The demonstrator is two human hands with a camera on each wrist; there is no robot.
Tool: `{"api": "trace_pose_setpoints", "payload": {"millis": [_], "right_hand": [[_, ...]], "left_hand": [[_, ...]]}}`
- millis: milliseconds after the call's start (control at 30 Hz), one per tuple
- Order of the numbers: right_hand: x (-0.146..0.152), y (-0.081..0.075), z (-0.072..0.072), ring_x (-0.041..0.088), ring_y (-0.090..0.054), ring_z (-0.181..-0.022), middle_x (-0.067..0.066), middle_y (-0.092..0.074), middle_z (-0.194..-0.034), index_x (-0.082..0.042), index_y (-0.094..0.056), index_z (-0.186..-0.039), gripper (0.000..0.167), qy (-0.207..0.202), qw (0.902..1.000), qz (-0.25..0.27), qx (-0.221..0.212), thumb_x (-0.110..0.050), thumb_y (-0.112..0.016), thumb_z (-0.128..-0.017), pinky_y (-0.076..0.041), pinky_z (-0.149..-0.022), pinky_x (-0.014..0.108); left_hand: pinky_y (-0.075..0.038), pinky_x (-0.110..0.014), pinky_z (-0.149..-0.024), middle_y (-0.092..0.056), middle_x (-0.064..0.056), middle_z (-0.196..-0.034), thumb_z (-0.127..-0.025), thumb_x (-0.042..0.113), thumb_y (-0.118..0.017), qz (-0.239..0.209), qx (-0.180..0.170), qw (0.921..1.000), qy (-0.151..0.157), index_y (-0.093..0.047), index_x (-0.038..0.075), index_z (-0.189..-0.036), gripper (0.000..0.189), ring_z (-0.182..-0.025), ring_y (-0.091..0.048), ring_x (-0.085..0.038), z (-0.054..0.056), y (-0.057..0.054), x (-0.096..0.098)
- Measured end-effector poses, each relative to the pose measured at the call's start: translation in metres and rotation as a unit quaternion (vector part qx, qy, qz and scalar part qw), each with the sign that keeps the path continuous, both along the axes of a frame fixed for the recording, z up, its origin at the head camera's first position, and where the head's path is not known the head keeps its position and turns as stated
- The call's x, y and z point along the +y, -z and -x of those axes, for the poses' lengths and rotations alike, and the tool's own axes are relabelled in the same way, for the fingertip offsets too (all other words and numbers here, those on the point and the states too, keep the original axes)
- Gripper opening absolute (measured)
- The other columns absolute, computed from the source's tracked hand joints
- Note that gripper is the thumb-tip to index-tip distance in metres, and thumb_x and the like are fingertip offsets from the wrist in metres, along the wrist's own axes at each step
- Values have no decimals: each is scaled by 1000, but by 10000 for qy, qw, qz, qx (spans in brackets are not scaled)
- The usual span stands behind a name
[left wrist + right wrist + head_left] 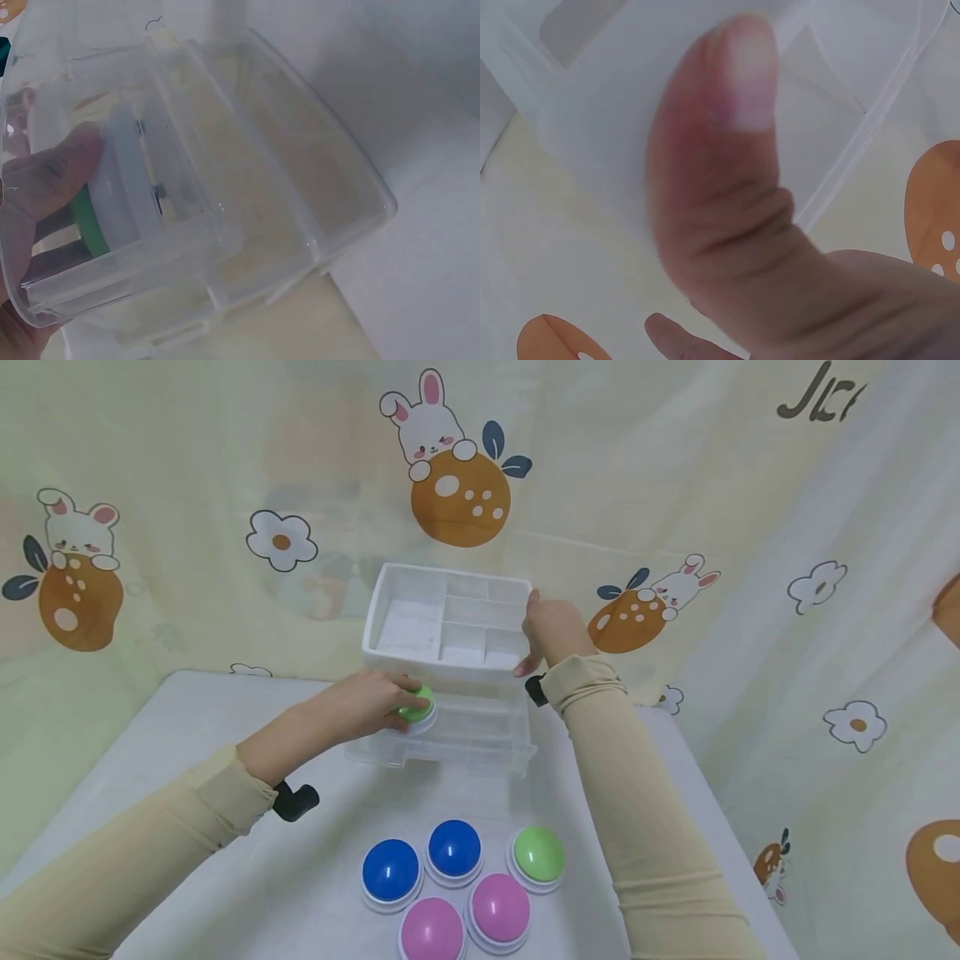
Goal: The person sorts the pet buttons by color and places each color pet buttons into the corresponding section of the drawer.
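My left hand grips a round green-domed button with a white base, fingers on its top and side. In the left wrist view, the button's white base shows through the wall of a clear plastic box. Above the box's front part stands a white compartment tray, tilted up, with several dividers. My right hand holds the tray's right end, thumb low near its front edge. In the right wrist view, the thumb lies large in front of the whitish plastic; the other fingers are mostly hidden.
Nearer on the white table sit two blue buttons, one beside the other, two pink buttons and another green button. A rabbit-printed curtain hangs behind the box.
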State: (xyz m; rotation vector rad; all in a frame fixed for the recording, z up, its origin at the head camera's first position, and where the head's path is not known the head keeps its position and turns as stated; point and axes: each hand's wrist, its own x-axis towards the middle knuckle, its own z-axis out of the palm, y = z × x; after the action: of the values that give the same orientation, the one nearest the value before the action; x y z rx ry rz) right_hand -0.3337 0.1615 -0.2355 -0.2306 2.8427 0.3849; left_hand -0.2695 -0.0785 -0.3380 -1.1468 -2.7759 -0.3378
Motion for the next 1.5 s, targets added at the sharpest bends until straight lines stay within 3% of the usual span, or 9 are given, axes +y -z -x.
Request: {"api": "trace_pose_setpoints", "payload": {"millis": [200, 500, 667, 833, 1000, 1167, 1300, 1400, 1500], "right_hand": [[0, 1, -5, 36, -51, -122, 27, -48, -137, 14, -9, -146, 121, -249, 9992, -80, 317, -47, -80, -69, -43, -104, 42], [-1, 4, -8, 35, -56, -113, 29, -55, -128, 16, -13, -144, 118, -388, 9973, -137, 608, -46, -81, -70, -53, -91, 42], [-2, 4, -9, 36, -54, -117, 29, -53, -130, 16, -12, -145, 117, -327, 9976, -76, 611, -44, -81, -70, -49, -97, 42], [-1, 4, -11, 37, -54, -117, 30, -53, -130, 15, -13, -145, 117, -312, 9971, 30, 697, -41, -82, -69, -47, -100, 42], [-3, 5, -11, 35, -58, -110, 29, -58, -123, 17, -15, -144, 117, -533, 9955, -193, 757, -45, -81, -70, -49, -96, 41], [3, 8, -11, 32, -59, -105, 26, -61, -117, 17, -14, -144, 117, -613, 9955, -285, 667, -47, -79, -71, -51, -93, 40], [5, 8, -8, 33, -55, -113, 26, -55, -129, 15, -10, -145, 117, -462, 9975, -40, 524, -44, -80, -71, -48, -99, 41], [6, 5, -6, 34, -53, -117, 25, -53, -132, 13, -10, -146, 118, -359, 9981, 151, 486, -42, -81, -70, -45, -103, 41], [8, 4, -7, 34, -54, -115, 25, -56, -127, 13, -11, -146, 117, -367, 9976, 231, 542, -41, -82, -70, -44, -104, 40]], "left_hand": [[-53, -39, -92, -69, -7, -113, -71, 16, -82, 82, 97, 9997, -200, -72, 15, -111, 41, -108, -63, -26, -2, 0, 2], [-57, -30, -76, -71, -1, -95, -75, 18, -79, 1493, 1424, 9783, -189, -74, 17, -101, 27, -88, -67, -19, -6, -2, 8], [-55, -30, -64, -69, -1, -85, -77, 15, -77, 1580, 1398, 9772, -257, -74, 15, -91, 15, -77, -64, -18, -8, -4, 11], [-51, -31, -49, -67, -1, -76, -77, 5, -74, 1623, 1957, 9668, -270, -73, 15, -82, 12, -63, -59, -17, -10, -4, 13], [-51, -29, -50, -67, 1, -78, -78, 6, -74, 1721, 2017, 9638, -267, -73, 17, -85, 13, -63, -57, -15, -11, -2, 10], [-54, -30, -58, -71, 1, -85, -81, 18, -74, 1446, 1565, 9763, -374, -74, 20, -93, 12, -68, -61, -16, -14, -5, 11], [-58, -33, -69, -73, -5, -100, -82, 24, -74, 452, 1960, 9783, -497, -71, 16, -106, 25, -85, -68, -21, -23, -1, 9], [-56, -36, -84, -68, -10, -114, -81, 18, -74, -717, 2801, 9565, -379, -67, 11, -116, 36, -106, -64, -26, -35, 7, 9], [-54, -38, -89, -66, -15, -118, -85, 13, -68, -1913, 3785, 9055, 148, -67, 9, -114, 30, -111, -61, -30, -49, 20, 17]]}}
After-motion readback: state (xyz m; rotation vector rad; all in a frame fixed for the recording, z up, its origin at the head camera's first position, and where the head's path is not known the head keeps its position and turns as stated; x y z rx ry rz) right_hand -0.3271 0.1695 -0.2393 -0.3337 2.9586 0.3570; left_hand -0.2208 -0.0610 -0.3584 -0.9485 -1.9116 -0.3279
